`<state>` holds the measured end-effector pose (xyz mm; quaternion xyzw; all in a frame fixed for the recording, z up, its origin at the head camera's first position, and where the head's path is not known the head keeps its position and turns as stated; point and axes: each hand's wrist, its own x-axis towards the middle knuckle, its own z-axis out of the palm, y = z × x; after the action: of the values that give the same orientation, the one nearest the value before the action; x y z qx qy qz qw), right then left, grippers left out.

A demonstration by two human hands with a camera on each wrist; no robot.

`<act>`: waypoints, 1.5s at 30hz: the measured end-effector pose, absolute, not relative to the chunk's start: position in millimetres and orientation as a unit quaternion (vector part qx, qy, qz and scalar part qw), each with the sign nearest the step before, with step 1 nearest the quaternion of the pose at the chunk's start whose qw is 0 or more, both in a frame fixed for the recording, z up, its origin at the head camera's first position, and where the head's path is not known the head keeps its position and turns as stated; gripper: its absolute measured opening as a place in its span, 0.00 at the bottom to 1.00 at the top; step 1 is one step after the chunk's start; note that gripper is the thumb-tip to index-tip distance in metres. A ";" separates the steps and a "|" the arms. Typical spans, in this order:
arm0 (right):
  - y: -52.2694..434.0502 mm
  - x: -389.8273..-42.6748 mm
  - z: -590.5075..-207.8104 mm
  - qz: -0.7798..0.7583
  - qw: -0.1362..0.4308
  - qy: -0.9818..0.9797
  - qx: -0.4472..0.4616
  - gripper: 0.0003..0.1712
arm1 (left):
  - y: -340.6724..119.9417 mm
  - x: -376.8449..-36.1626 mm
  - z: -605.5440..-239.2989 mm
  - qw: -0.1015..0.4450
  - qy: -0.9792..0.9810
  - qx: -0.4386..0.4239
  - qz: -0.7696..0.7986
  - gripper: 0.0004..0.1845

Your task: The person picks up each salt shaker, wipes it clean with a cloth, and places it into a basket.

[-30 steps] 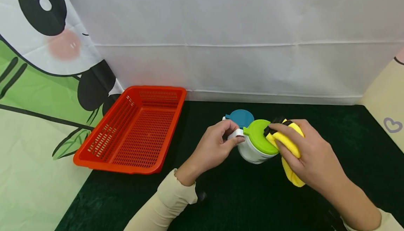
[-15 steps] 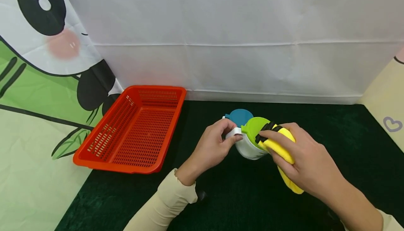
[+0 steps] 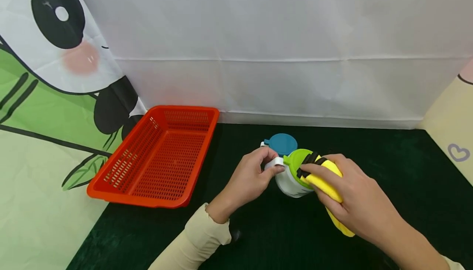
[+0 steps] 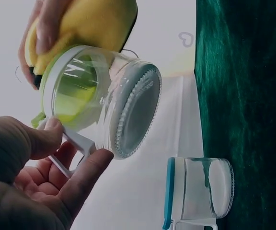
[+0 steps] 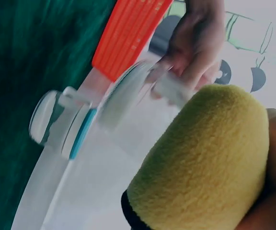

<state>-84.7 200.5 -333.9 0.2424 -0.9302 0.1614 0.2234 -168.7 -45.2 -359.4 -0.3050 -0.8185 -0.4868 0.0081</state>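
My left hand point(image 3: 251, 175) pinches the white handle point(image 3: 274, 163) of a clear glass jar point(image 4: 109, 91) with a green lid point(image 3: 293, 160). In the left wrist view the jar is tilted and held off the dark green surface. My right hand point(image 3: 358, 202) grips a folded yellow cloth point(image 3: 327, 181) with a black edge, which lies against the lid's right side and hides part of it. The right wrist view is mostly filled by the cloth point(image 5: 205, 163). Behind the held jar, a similar jar with a blue lid point(image 3: 282, 143) stands upright.
To the left is a red plastic basket point(image 3: 138, 200) with slotted walls. Dark green cloth point(image 3: 388, 167) covers the table. A white backdrop point(image 3: 258, 89) rises at the back, with a printed cartoon panel point(image 3: 74, 118) on the left and a cream panel point(image 3: 447, 126) at right.
The yellow cloth has shifted left over the green lid with my right hand, covering more of it. The jar has moved slightly left. My left hand keeps its hold; the head view has tilted a little.
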 end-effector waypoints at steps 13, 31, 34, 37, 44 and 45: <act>209.7 -98.9 -329.5 0.179 0.225 -0.935 0.207 0.29 | -39.7 -165.8 -357.8 -0.006 -0.809 -0.320 -0.493 0.08; 215.9 -107.3 -328.1 0.215 0.204 -0.934 0.201 0.24 | -40.9 -166.3 -358.1 -0.002 -0.801 -0.333 -0.498 0.09; 208.2 -96.2 -328.2 0.213 0.188 -0.933 0.220 0.28 | -40.4 -166.8 -358.9 0.012 -0.811 -0.314 -0.493 0.09; 201.5 -85.0 -328.3 0.213 0.171 -0.930 0.245 0.31 | -40.4 -167.3 -360.0 0.017 -0.819 -0.305 -0.486 0.09; 213.6 -96.5 -326.4 0.223 0.183 -0.927 0.239 0.28 | -43.7 -166.0 -359.5 -0.006 -0.799 -0.336 -0.499 0.09; 216.5 -100.5 -326.1 0.225 0.188 -0.927 0.234 0.27 | -43.6 -165.7 -359.0 -0.007 -0.796 -0.340 -0.500 0.09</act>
<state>-100.5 216.5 -326.1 0.2338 -0.9269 0.2252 0.1883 -165.7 -43.6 -359.0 -0.3397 -0.7964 -0.5003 -0.0072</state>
